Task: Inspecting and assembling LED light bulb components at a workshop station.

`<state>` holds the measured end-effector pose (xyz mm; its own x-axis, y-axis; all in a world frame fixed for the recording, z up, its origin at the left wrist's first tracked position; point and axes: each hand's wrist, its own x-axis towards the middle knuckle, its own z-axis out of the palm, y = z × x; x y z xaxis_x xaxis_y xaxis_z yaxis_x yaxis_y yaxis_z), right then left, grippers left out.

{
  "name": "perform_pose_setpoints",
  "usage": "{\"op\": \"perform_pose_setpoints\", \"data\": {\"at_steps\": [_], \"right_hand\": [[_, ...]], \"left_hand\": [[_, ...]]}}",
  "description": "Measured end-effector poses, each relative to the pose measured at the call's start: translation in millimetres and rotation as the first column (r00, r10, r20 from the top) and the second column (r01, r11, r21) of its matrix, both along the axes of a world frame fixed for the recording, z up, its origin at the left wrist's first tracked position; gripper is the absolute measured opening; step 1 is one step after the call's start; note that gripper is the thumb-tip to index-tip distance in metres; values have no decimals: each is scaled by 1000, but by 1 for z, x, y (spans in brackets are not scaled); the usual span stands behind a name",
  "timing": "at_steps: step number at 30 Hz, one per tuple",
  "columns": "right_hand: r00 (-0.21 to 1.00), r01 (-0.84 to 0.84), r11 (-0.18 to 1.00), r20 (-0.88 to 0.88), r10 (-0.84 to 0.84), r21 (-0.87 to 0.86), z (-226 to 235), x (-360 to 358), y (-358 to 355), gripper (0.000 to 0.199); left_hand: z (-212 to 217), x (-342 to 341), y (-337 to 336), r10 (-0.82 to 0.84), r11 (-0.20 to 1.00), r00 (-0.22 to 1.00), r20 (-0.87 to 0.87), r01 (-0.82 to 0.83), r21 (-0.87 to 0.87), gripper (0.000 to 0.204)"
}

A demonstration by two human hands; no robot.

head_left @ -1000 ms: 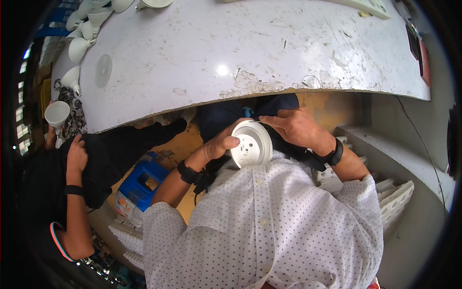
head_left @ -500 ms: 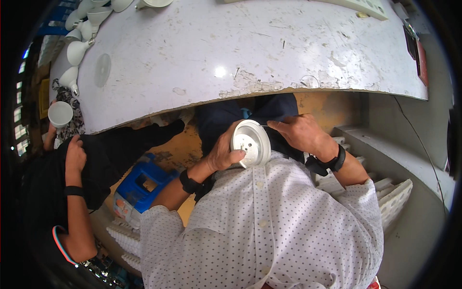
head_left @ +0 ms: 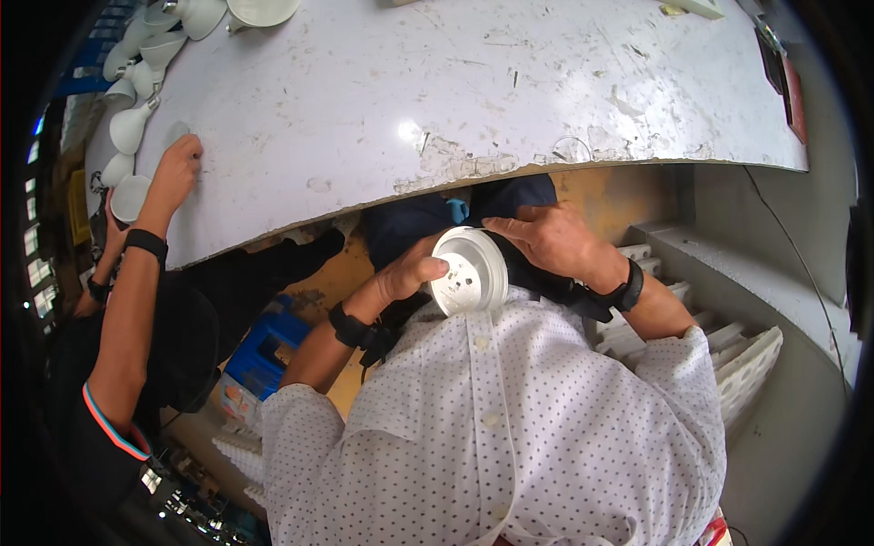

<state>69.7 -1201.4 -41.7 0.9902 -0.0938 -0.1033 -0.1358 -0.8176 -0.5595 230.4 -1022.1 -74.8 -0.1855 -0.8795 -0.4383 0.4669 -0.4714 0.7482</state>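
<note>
In front of my shirt, my left hand (head_left: 409, 272) is closed round the near-left side of a white lamp housing (head_left: 494, 284), its thumb reaching over the rim. The round opening is tilted toward me and shows a white board (head_left: 455, 289) with a few small dark spots or holes. My right hand (head_left: 557, 244) is closed at the far-right rim, its index finger and thumb pinched together. Whatever they pinch is too small to make out.
The scratched white table (head_left: 364, 100) curves ahead of me. Several white lamp housings (head_left: 131, 127) line its far left. A co-worker's hand (head_left: 173, 173) rests there; their other hand holds a white housing (head_left: 130, 199). White foam trays (head_left: 742, 373) stand at my right, a blue container (head_left: 264, 350) at my left.
The co-worker's arm has reached up onto the table, over the clear disc lying there. My hands and the lamp housing have shifted slightly left in view, with both grips kept.
</note>
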Motion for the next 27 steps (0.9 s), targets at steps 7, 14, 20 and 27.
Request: {"op": "perform_pose_setpoints", "data": {"at_steps": [7, 14, 20, 27], "right_hand": [[998, -49, 997, -40, 47, -53, -10, -13, -8, 26], [990, -81, 982, -124, 60, -172, 2, -21, -2, 33], [988, -26, 982, -156, -4, -189, 15, -24, 0, 35], [987, 64, 973, -128, -94, -221, 26, -39, 8, 36]], "left_hand": [[-8, -2, 3, 184, 983, 982, 33, -183, -23, 66], [-2, -13, 4, 194, 974, 964, 183, -167, -153, 72], [12, -11, -12, 171, 967, 943, 284, -104, -234, 73], [17, -6, -29, -50, 964, 957, 285, 121, -237, 70]]}}
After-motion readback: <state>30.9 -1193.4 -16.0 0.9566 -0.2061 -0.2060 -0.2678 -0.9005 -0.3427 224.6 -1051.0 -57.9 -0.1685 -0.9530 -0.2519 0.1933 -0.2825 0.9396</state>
